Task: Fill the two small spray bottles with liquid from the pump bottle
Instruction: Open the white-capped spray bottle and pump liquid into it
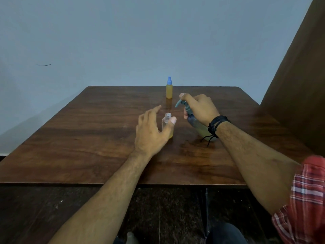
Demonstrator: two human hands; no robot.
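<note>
Right hand (199, 108) grips the pump bottle (197, 124) at its pump head, bottle tilted, base on the counter (88, 138). Left hand (151, 131), fingers spread loose, thumb against the uncapped spray bottle (167, 125) mid-counter. Capped spray bottle (169, 88) stands full behind them.

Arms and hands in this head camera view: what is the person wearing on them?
Both forearms are bare, and so is the left hand. The right hand has a black corded wristband at its wrist, with loose ends hanging down. A rolled-up red checked sleeve with white lines covers the right upper arm. No rings or watch are visible.
</note>
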